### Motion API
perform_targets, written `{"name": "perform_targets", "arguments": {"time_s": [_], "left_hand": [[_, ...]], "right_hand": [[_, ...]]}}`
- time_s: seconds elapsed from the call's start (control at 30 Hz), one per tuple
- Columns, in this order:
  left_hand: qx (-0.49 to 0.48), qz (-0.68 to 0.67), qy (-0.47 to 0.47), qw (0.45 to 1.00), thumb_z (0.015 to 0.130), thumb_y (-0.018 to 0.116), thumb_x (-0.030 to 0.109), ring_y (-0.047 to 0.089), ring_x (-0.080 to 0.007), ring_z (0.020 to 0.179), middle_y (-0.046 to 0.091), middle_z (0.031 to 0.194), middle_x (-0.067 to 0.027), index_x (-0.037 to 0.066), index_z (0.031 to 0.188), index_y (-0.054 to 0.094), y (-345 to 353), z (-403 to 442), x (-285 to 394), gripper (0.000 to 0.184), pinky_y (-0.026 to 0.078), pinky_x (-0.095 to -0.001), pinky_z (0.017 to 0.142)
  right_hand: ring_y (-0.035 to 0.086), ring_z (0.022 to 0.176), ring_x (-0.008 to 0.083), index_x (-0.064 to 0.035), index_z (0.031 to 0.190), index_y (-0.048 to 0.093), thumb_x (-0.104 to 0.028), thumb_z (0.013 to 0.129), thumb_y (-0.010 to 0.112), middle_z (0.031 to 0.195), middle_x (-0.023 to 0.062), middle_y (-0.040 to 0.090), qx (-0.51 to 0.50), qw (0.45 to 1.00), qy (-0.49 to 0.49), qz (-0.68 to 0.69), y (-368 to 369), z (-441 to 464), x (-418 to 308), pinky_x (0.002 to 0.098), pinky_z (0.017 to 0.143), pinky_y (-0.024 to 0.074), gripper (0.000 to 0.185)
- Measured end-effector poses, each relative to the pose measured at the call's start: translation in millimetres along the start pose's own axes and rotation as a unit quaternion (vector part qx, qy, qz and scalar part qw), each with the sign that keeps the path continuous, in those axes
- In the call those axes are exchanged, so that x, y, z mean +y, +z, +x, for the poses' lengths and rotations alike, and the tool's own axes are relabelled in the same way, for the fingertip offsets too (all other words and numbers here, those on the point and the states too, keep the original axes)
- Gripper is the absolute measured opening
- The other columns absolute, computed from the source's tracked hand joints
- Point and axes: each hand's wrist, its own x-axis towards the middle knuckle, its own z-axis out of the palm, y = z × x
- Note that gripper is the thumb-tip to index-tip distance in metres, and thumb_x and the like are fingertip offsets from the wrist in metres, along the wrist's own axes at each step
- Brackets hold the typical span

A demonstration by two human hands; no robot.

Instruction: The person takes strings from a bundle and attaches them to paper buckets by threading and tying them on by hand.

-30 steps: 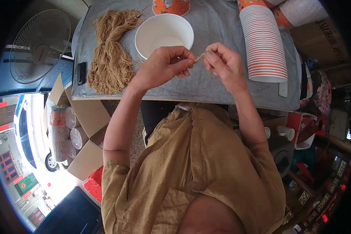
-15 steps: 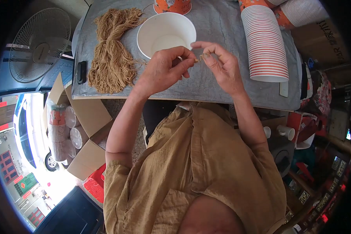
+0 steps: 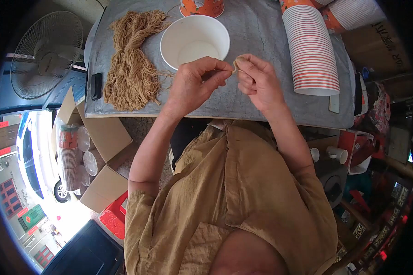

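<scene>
Between my hands, just in front of a white tub, runs a short bit of tan string (image 3: 235, 70). My left hand (image 3: 199, 82) pinches one part of it between thumb and fingertips. My right hand (image 3: 257, 81) pinches the other part, its fingers curled in. The open white tub (image 3: 195, 41) stands right behind my left hand. To its left a thick bundle of tan strings (image 3: 132, 68) lies on the grey cloth, with loose strands reaching toward my left wrist.
A long stack of nested paper cups (image 3: 311, 52) lies at the right of the grey-covered table (image 3: 261, 110). An orange patterned tub (image 3: 201, 7) is at the back. A black object (image 3: 96, 86) lies at the left edge. Below left, an open carton (image 3: 103, 137) holds cups.
My right hand's index finger, stretched out half a second ago, is now curled in with the others. Both hands stay close together, with the string between them.
</scene>
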Motion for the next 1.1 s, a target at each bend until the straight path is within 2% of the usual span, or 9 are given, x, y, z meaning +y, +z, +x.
{"name": "perform_targets", "arguments": {"time_s": [0.1,0.23,0.3,0.4,0.5,0.7,0.9,1.1], "left_hand": [[0.042,0.009,0.051,0.998,0.089,0.072,0.004,0.071,-0.0118,0.077,0.074,0.089,-0.0058,0.001,0.103,0.073,5.7,-1.5,-8.3,0.014,0.057,-0.0263,0.069],[0.085,-0.004,0.069,0.994,0.087,0.074,0.003,0.072,-0.0128,0.081,0.075,0.090,-0.0063,0.001,0.104,0.070,12.7,-5.1,-9.1,0.018,0.058,-0.0275,0.072],[0.113,-0.009,0.079,0.990,0.086,0.075,0.002,0.072,-0.0132,0.082,0.075,0.089,-0.0068,0.001,0.105,0.068,15.2,-4.8,-5.1,0.020,0.058,-0.0278,0.072],[0.120,0.041,0.087,0.988,0.084,0.076,0.001,0.073,-0.0142,0.081,0.074,0.087,-0.0077,0.002,0.105,0.065,14.7,-5.6,-4.7,0.024,0.058,-0.0278,0.072],[0.116,0.056,0.092,0.987,0.083,0.076,0.001,0.073,-0.0147,0.081,0.074,0.087,-0.0080,0.002,0.104,0.066,13.9,-6.5,-3.7,0.023,0.059,-0.0281,0.070],[0.130,0.119,0.128,0.976,0.082,0.075,-0.001,0.073,-0.0149,0.078,0.074,0.087,-0.0083,0.001,0.095,0.068,15.4,-9.2,-2.9,0.015,0.059,-0.0286,0.069],[0.114,0.091,0.094,0.985,0.084,0.074,0.001,0.072,-0.0149,0.078,0.072,0.084,-0.0069,0.001,0.093,0.068,11.1,-7.5,-5.9,0.011,0.058,-0.0288,0.069],[0.058,-0.057,-0.009,0.997,0.092,0.070,0.006,0.071,-0.0130,0.083,0.072,0.087,-0.0064,-0.001,0.098,0.065,6.9,-4.8,-16.5,0.011,0.057,-0.0277,0.072]], "right_hand": [[0.033,0.046,0.0017,-0.0055,0.095,0.065,-0.017,0.098,0.063,0.062,-0.0049,0.046,0.007,0.998,0.043,0.039,-1.8,2.4,3.7,0.0188,0.041,0.0242,0.012],[0.033,0.046,0.0012,-0.0054,0.094,0.065,-0.017,0.098,0.063,0.061,-0.0048,0.047,-0.007,0.998,0.050,0.044,-0.3,0.6,6.4,0.0189,0.040,0.0241,0.012],[0.034,0.046,0.0011,-0.0051,0.094,0.065,-0.016,0.097,0.063,0.061,-0.0046,0.047,-0.012,0.998,0.050,0.031,0.0,0.3,6.3,0.0190,0.040,0.0243,0.012],[0.035,0.046,0.0015,-0.0044,0.093,0.064,-0.017,0.097,0.064,0.061,-0.0043,0.048,0.030,0.999,0.031,-0.022,5.8,0.5,6.2,0.0196,0.041,0.0247,0.013],[0.036,0.047,0.0018,-0.0041,0.091,0.064,-0.016,0.096,0.065,0.062,-0.0043,0.049,0.029,0.998,0.015,-0.061,6.6,0.6,5.6,0.0200,0.041,0.0252,0.013],[0.038,0.050,0.0018,-0.0038,0.088,0.063,-0.014,0.094,0.067,0.063,-0.0044,0.050,0.041,0.991,-0.017,-0.129,9.9,-1.6,3.5,0.0198,0.042,0.0252,0.012],[0.037,0.050,0.0020,-0.0027,0.089,0.063,-0.015,0.094,0.067,0.064,-0.0039,0.051,0.035,0.990,0.001,-0.134,4.1,-1.2,2.1,0.0201,0.042,0.0243,0.013],[0.036,0.049,0.0017,-0.0017,0.092,0.064,-0.016,0.096,0.064,0.064,-0.0039,0.050,0.022,0.993,0.033,-0.115,3.3,-0.8,2.7,0.0202,0.041,0.0240,0.015]]}}
